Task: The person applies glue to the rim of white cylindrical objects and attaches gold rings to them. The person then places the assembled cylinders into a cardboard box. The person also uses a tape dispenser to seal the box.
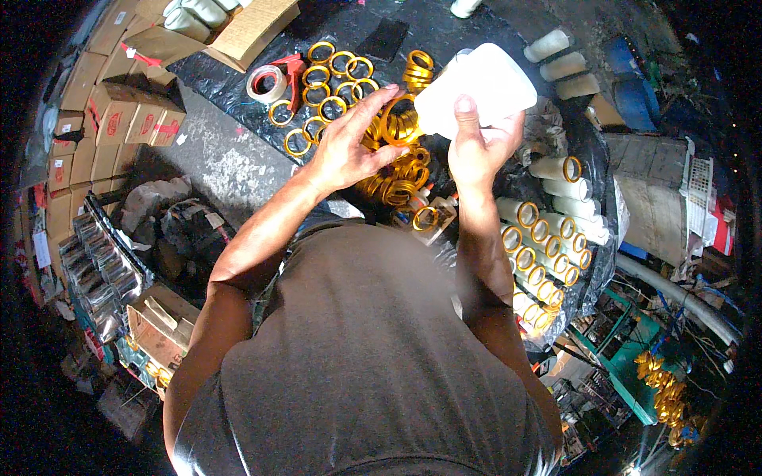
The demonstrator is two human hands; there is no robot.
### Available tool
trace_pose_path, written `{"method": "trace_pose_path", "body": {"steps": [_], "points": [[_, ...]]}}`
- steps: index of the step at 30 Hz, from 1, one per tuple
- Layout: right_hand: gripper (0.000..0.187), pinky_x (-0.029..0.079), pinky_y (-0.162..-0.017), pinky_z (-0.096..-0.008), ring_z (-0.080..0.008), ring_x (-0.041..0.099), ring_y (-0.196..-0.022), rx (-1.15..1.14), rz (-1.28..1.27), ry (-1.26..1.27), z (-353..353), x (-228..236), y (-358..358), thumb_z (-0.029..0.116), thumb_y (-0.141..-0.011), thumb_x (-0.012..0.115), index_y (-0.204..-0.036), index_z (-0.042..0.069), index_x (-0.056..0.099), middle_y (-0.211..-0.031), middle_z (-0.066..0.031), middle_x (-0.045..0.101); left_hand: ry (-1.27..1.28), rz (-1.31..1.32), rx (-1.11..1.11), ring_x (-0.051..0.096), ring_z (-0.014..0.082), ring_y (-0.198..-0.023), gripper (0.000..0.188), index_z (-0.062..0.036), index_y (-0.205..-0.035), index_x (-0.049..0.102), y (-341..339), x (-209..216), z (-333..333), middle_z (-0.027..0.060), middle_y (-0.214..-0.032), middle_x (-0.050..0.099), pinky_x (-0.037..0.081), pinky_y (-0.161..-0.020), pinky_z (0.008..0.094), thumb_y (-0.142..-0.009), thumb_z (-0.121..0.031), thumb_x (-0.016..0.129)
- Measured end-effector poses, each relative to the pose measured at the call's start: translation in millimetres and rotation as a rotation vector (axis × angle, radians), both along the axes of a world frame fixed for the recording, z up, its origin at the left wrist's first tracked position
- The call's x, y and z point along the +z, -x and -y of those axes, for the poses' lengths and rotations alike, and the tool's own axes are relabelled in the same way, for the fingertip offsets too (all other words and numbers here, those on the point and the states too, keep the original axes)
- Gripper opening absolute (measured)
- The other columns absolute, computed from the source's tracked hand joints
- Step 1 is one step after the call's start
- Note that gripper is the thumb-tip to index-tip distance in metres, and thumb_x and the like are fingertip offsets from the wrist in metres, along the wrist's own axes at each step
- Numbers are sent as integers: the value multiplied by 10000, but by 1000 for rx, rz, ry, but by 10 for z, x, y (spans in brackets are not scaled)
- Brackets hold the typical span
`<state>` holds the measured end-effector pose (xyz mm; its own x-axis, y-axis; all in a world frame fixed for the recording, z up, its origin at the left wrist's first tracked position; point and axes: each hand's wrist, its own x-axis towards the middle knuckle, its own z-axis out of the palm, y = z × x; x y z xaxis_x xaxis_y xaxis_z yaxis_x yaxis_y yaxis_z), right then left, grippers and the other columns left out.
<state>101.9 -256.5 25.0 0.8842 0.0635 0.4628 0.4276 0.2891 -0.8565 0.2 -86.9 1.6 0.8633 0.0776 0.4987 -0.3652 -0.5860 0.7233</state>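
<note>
A white, smooth tube-shaped piece (pixel 480 83), wider at its near end, is gripped by my right hand (pixel 480 147), with the thumb lying along its side. Its far left end points toward my left hand (pixel 349 147). Between the thumb and fingers of that hand sits a gold ring (pixel 384 119), close beside the end of the white piece. Whether ring and piece touch, I cannot tell. A heap of gold rings (pixel 394 189) lies below and behind my left hand.
Loose gold rings (pixel 321 53) and a red tape dispenser (pixel 292 79) lie on black plastic sheeting. To the right, several white tubes with gold rims (pixel 525 258) lie in rows. Cardboard boxes (pixel 119 119) are stacked at left; an open box (pixel 254 32) holds white tubes.
</note>
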Motion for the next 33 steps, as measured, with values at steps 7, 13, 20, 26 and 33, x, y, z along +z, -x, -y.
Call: {"method": "trace_pose_path", "body": {"steps": [7, 13, 20, 26, 33], "points": [[559, 531, -997, -387, -232, 651, -1126, -83, -1, 156, 93, -3, 46, 103, -897, 801, -1350, -33, 503, -1215, -138, 661, 34, -38, -9, 597, 322, -1323, 922, -33, -1513, 440, -10, -102, 23, 174, -1436, 606, 480, -1112, 411, -745, -200, 921], [450, 517, -1055, -505, -300, 628, -1203, -130, -663, -261, 356, 103, -171, 174, -1019, 658, -1404, -7, 512, -1296, -181, 630, 218, -102, -21, 570, 304, -1359, 967, -2, -1512, 428, -43, -69, -25, 196, -1437, 606, 416, -1168, 418, -718, -193, 945], [419, 520, -1032, -541, -346, 598, -1257, 190, -943, -556, 1143, -479, -714, 117, -1005, 603, -1374, -71, 540, -1346, -191, 630, 248, -229, 112, 576, 324, -1320, 857, -24, -1464, 502, 220, -496, -208, 178, -1423, 599, 460, -1105, 415, -761, -275, 922], [409, 490, -1106, -536, -345, 595, -1282, 40, -199, 625, 1749, -1213, -1228, 221, -965, 637, -1315, 16, 577, -1362, -168, 625, 237, -350, 151, 508, 268, -1398, 889, -19, -1480, 490, 450, -671, -304, 155, -1483, 560, 381, -1181, 407, -724, -158, 935], [458, 547, -1066, -458, -328, 604, -1247, 133, -616, 994, 1742, -1798, -1550, 124, -907, 695, -1283, -81, 535, -1316, -246, 624, 833, -214, -13, 472, 282, -1426, 984, -15, -1550, 362, 347, -801, -320, 176, -1520, 510, 314, -1231, 437, -724, -1, 895]]}}
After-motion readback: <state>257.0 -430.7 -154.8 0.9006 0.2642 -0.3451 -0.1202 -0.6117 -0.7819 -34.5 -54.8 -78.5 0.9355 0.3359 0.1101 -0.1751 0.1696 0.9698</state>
